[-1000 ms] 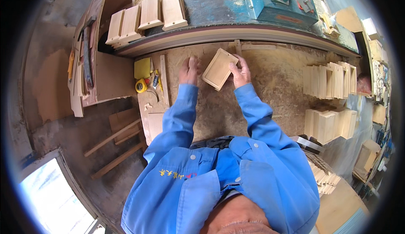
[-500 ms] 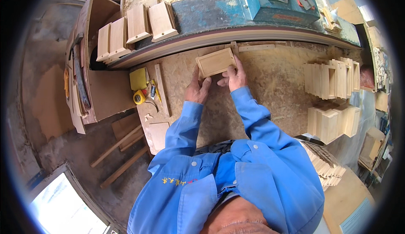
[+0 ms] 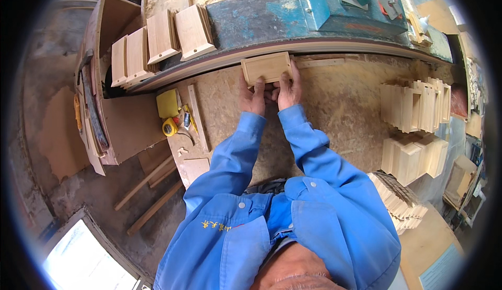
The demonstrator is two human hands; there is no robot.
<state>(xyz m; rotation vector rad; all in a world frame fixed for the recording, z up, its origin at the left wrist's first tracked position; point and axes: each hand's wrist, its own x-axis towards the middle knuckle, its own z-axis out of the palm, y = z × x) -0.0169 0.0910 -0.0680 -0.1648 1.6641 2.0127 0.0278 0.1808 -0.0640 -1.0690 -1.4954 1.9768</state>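
Observation:
A small, pale wooden box with a raised rim around its recessed face is held between both hands. My left hand grips its left end, thumb on the near edge. On the right end, my right hand is closed with its thumb on the face; some fingers are hidden beneath. The box's far edge is at the long brown belt along the front of the blue machine. Whether they touch, I cannot tell.
Flat wooden pieces are stacked on the machine at left. Wooden boxes stand in piles at right. A yellow tape measure and a wooden strip lie on the bench. A hammer hangs at far left.
Both hands have moved the box slightly away from me, up to the belt. Its tilt has lessened, so it lies nearly parallel to the belt. My right-hand fingers have closed in beneath it.

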